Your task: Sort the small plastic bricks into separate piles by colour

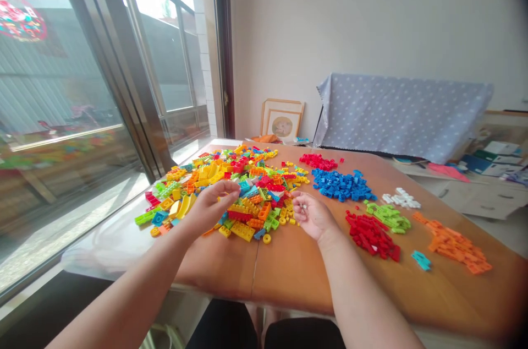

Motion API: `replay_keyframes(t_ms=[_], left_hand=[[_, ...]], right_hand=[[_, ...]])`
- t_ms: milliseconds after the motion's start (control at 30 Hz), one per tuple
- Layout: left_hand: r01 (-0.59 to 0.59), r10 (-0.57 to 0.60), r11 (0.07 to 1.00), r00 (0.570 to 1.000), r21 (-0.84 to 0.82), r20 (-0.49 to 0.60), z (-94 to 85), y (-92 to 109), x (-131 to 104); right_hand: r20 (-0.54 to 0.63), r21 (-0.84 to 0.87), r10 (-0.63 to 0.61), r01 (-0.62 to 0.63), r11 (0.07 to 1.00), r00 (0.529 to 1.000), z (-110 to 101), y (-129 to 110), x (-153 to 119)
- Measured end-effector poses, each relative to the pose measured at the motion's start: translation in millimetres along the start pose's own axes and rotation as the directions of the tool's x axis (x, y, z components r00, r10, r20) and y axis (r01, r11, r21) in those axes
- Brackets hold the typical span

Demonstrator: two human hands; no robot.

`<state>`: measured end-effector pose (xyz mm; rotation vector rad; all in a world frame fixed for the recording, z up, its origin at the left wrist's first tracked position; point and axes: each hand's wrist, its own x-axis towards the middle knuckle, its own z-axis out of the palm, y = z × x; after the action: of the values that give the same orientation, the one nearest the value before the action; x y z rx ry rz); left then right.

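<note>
A large heap of mixed toy building bricks (pixel 243 218) lies on the wooden table, with yellow, red, green, orange and blue pieces. My left hand (pixel 215 200) is over the middle of this heap, fingers and thumb bent together. Light blue bricks (pixel 246 188) lie right at its fingertips; whether it grips a piece cannot be made out. At the heap's right edge, my right hand (pixel 312 216) is turned palm up with curled fingers. Small whitish pieces (pixel 303 207) show in it, too small to tell their exact shape.
Sorted piles stand to the right: blue bricks (pixel 342 185), red bricks (pixel 371 236), darker pinkish-red bricks (pixel 317 162), lime green bricks (pixel 388 217), white bricks (pixel 401 198), orange bricks (pixel 457 244) and several turquoise pieces (pixel 421 260). A window (pixel 165 52) borders the table's left side.
</note>
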<state>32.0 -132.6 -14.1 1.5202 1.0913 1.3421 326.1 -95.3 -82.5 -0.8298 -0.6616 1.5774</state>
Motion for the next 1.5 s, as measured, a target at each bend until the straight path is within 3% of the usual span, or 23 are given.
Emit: replay_keyframes(t_ms=[167,367,500,633,700,767,867,933,1000,1067,1167,1233,1367,1500], left_hand=[[-0.019,0.015,0.998,0.998,0.052,0.067,-9.3,-23,-14],[-0.160,0.139,0.959,0.985,0.233,0.102,2.1,-32,-14],[-0.236,0.221,0.941,0.971,0.243,0.086,23.9,-22,-8],[-0.227,0.217,0.970,0.970,0.089,0.113,67.8,-16,3],[-0.166,0.166,0.986,0.977,-0.011,0.130,97.7,-19,7],[-0.012,0.024,0.973,0.998,-0.230,0.050,129.1,-24,12],[0.260,-0.299,0.762,0.954,-0.593,0.035,171.0,-28,18],[0.379,-0.414,0.616,0.901,-0.690,0.125,191.2,-26,23],[0.470,-0.465,0.507,0.855,-0.722,0.230,203.8,-22,28],[0.547,-0.484,0.412,0.809,-0.729,0.334,209.3,-20,33],[0.623,-0.450,0.368,0.769,-0.690,0.455,208.9,-24,38],[0.645,-0.434,0.344,0.754,-0.682,0.494,206.6,-31,40],[0.644,-0.463,0.334,0.748,-0.689,0.475,203.2,-42,43],[0.665,-0.480,0.303,0.725,-0.682,0.494,198.3,-45,47]], right_hand=[[-0.022,0.074,0.062,-0.060,0.995,0.998,2,-1,2],[-0.087,0.086,0.028,-0.021,0.996,0.996,8,-7,-1],[-0.085,0.268,0.069,-0.044,0.962,0.994,13,-11,-5],[-0.034,0.358,0.057,-0.041,0.933,0.998,13,-12,-5],[-0.027,0.352,0.031,-0.019,0.936,0.999,12,-12,-4],[-0.043,0.327,-0.031,0.043,0.944,0.999,12,-13,-3],[-0.121,0.248,-0.177,0.202,0.947,0.977,15,-14,-1],[-0.192,0.126,-0.305,0.331,0.935,0.933,17,-14,-1],[-0.222,-0.103,-0.465,0.454,0.885,0.857,19,-11,-3],[-0.150,-0.363,-0.593,0.513,0.778,0.791,22,-9,-6],[0.001,-0.570,-0.626,0.515,0.641,0.780,25,-7,-12],[0.034,-0.601,-0.619,0.511,0.615,0.785,28,-7,-15],[-0.008,-0.578,-0.636,0.515,0.632,0.772,30,-9,-16],[-0.102,-0.613,-0.707,0.516,0.599,0.699,23,-6,-10]])
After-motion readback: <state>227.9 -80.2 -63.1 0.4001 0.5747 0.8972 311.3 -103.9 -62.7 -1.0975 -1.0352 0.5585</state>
